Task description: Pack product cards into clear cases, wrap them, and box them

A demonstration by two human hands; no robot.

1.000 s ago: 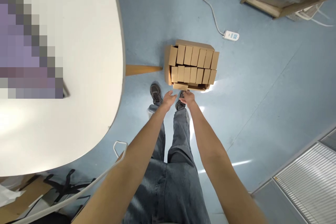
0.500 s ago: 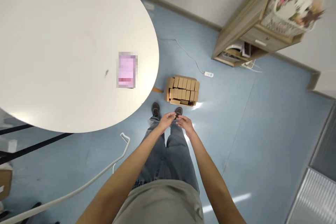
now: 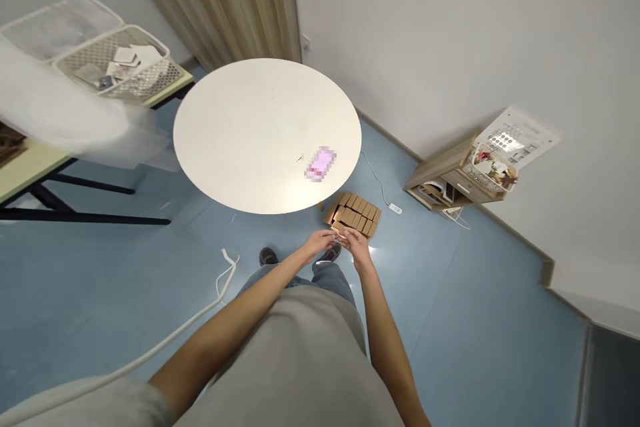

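White table [image 3: 260, 140] at 11 o'clock from the hands, blurred pink item [image 3: 321, 163] on it. L hand [image 3: 317, 242] & R hand [image 3: 358, 247] come together at the fingertips, fingers loosely bent; can't tell if anything's pinched btwn them. Open carton [image 3: 330, 211] w/ small boxes [image 3: 360, 207] sits on floor [image 3: 460, 320] at 1 o'clock, open top facing up, long axis approx 10-to-4. Step in hand, prob: standing, hands in front of body; any reach into carton would call for parting hands & bending. Power strip [image 3: 395, 208] at 2 o'clock, near carton
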